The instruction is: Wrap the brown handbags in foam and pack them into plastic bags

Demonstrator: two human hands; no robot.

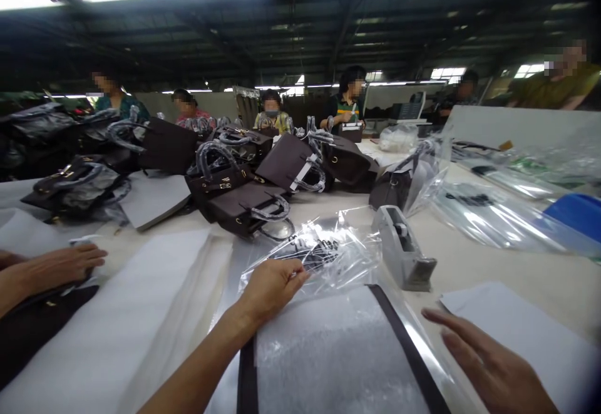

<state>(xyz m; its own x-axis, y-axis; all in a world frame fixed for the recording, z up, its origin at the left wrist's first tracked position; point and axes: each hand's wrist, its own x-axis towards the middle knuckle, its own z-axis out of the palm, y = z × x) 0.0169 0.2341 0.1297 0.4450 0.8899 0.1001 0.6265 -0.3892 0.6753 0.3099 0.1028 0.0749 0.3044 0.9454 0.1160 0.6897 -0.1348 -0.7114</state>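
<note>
In front of me lies a dark brown handbag [385,314], its face covered by a translucent white sheet [328,351]. A transparent plastic bag [347,257] with black printing is bunched at the handbag's far end. My left hand [272,285] is closed in a pinch on this plastic near the handbag's upper left corner; the fingertips are partly hidden. To the right, my right hand [493,364] is open, fingers stretched out, apart from the handbag and beside a stack of white paper [521,326]. A grey tape dispenser [404,251] stands beyond the handbag.
Several wrapped-handle brown handbags [253,204] are heaped across the table. White foam sheets [141,314] are stacked at left, beside a co-worker's hand [61,270] over another bag. Flat plastic bags [488,207] and a blue item [575,217] lie right. Several people work behind.
</note>
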